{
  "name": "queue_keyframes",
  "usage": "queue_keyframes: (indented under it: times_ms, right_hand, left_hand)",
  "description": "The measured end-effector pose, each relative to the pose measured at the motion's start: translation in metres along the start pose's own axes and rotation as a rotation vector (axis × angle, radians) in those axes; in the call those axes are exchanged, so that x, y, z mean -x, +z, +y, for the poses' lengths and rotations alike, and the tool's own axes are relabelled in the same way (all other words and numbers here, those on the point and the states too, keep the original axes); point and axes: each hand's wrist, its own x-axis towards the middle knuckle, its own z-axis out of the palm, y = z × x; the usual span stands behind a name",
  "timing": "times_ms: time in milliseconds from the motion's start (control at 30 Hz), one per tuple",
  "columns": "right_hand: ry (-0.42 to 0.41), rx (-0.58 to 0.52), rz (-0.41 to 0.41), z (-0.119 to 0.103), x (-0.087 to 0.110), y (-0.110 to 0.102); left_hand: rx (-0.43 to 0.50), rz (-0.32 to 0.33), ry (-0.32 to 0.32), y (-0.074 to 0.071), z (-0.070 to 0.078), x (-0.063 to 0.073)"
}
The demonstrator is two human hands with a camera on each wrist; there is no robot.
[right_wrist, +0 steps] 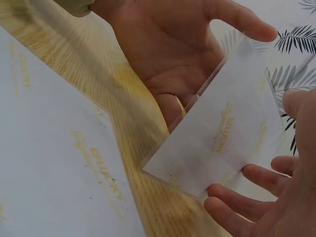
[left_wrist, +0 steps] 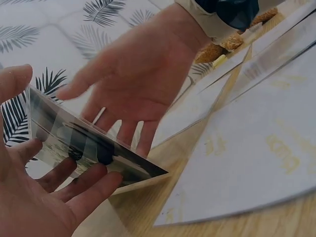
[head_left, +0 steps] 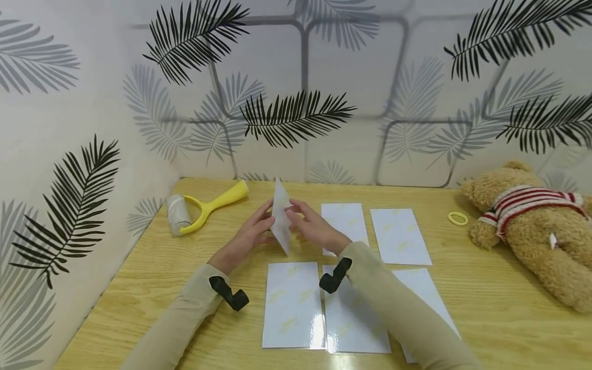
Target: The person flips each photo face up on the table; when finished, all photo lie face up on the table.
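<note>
A thin photo card (head_left: 281,226) stands upright between my two hands above the table, nearly edge-on in the head view. Its glossy picture side (left_wrist: 131,170) faces my left hand (head_left: 250,234), whose spread fingers touch it. On the white, yellow-printed back (right_wrist: 222,128) lie the fingertips of my right hand (head_left: 321,229), with its fingers fairly straight. Neither thumb is seen clamping the card. Nearby, several white cards with yellow print lie flat, among them a front-left one (head_left: 292,308) and a back-right one (head_left: 400,236); my right forearm covers parts of others.
A yellow-handled lint roller (head_left: 222,199) lies at the back left of the wooden table (head_left: 222,329). On the right are a small yellow ring (head_left: 458,219) and a teddy bear (head_left: 541,231) in a striped top. A leaf-patterned wall (head_left: 351,154) stands behind the table.
</note>
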Motion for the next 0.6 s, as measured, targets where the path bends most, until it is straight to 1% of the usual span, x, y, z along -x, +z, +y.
queue_keyframes:
  times_ms: [67, 167, 267, 367, 467, 533, 600]
  right_hand:
    - [-0.007, -0.030, -0.033, -0.005, 0.002, -0.002]
    - [0.001, -0.042, -0.090, -0.012, 0.007, -0.006]
    - [0.011, -0.035, -0.135, -0.017, 0.009, -0.008]
    - [0.003, -0.017, -0.154, -0.020, 0.011, -0.010]
    - [-0.008, -0.007, -0.164, -0.022, 0.015, -0.012]
    - [-0.013, 0.006, -0.166, -0.023, 0.019, -0.015]
    - [-0.020, 0.015, -0.171, -0.026, 0.023, -0.018]
  left_hand:
    - [-0.024, -0.027, 0.009, 0.000, -0.001, -0.001]
    - [-0.067, -0.059, 0.024, 0.000, -0.001, -0.001]
    - [-0.117, -0.075, 0.007, 0.000, -0.002, 0.000]
    - [-0.139, -0.102, -0.014, 0.003, -0.002, 0.002]
    - [-0.150, -0.129, -0.013, 0.005, -0.005, 0.003]
    - [-0.172, -0.130, -0.002, 0.006, -0.008, 0.003]
    - [-0.223, -0.114, 0.010, 0.007, -0.011, 0.001]
